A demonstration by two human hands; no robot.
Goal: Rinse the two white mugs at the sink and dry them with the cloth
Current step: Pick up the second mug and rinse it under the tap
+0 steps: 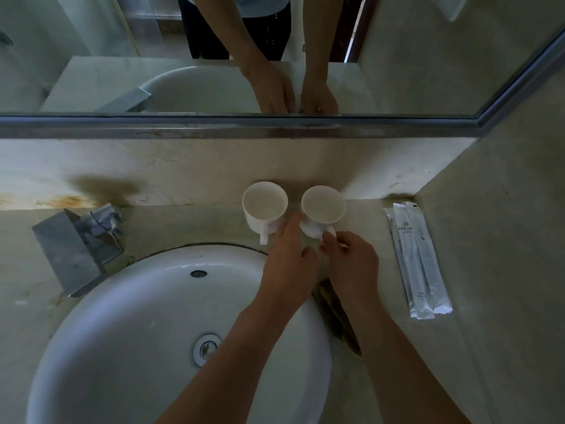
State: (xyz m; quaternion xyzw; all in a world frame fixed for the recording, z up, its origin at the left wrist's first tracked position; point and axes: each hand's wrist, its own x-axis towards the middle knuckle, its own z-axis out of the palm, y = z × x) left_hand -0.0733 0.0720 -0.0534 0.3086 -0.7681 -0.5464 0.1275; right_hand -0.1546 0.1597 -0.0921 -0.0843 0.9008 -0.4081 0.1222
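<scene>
Two white mugs stand upright on the counter against the back wall, mouths up. The left mug [264, 206] has its handle pointing toward me. The right mug [323, 208] is tilted slightly; my right hand [351, 264] pinches its handle with thumb and forefinger. My left hand [290, 258] reaches between the mugs, its fingertips touching the right mug's lower side. A dark cloth [337, 313] lies on the counter under my right wrist, mostly hidden.
The round white sink basin [128, 316] fills the lower left, with a metal faucet [76, 252] at its left rim. Sealed white sachets [419, 261] lie on the counter at right. A mirror [153, 56] runs above the backsplash; a side wall closes the right.
</scene>
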